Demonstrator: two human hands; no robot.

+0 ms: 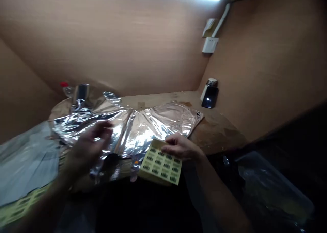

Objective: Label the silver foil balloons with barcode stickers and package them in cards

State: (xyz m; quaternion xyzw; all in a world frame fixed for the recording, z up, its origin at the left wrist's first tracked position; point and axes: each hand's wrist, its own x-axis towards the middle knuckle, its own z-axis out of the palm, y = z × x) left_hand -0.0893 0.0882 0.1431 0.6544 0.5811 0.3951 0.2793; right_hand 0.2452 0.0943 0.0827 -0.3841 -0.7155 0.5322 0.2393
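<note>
Okay, my right hand [180,146] is gripping the top edge of a yellow sheet of barcode labels [160,166], fingers over it, sheet tilted, just in front of the crinkled aluminium foil [158,124]. My left hand [88,151] is above the near edge of the foil, blurred, fingers half curled; can't tell if it's pinching anything. Foil lies spread over a wooden bench [219,130]. Left of it, a grey plastic bag [25,161] with another label sheet [22,205] at its lower edge. Far corner: a dark bottle with a silver cap [209,93]. Far left, a red-capped bottle [64,88] behind the foil. Clear plastic bag [270,182] lower right, on something dark.
</note>
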